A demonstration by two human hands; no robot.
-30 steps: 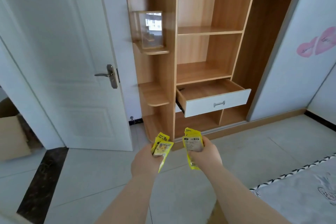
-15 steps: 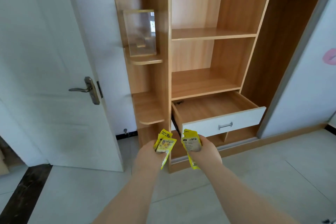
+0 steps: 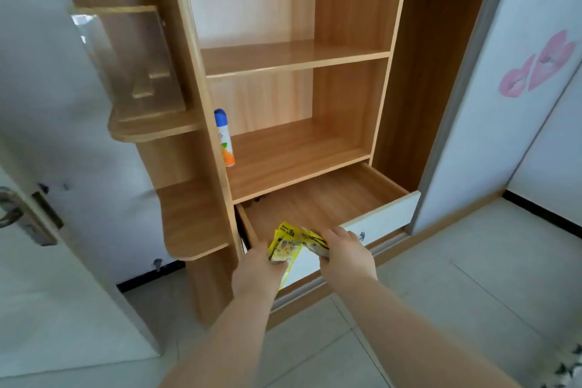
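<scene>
Now, head view: both hands are held low at the near-left corner of the open drawer [image 3: 385, 219]. Yellow packets [image 3: 283, 249] are gripped in the left hand [image 3: 256, 272], with the fingers curled round the bunch. A second bunch [image 3: 315, 242] is clamped under the fingers of the right hand [image 3: 346, 257] and fanned out loosely. The two bunches are held close together over the drawer's front edge. Whether they touch cannot be told through the blur. No packet is seen on the drawer floor yet, so the drop is judged to be only just coming.

Trouble could be expected from that loose fan. If the grip is eased too near the white front, a packet may slide over it onto the tiles. The dark gap beside the drawer's left wall is also close, and a thin packet released there could be lost down it. Packets left standing on edge might be caught when the drawer is pushed shut. A can [image 3: 224, 138] is stood upright on the shelf [image 3: 299, 154] above, well apart, and would be threatened only by a high, hurried lift.
</scene>
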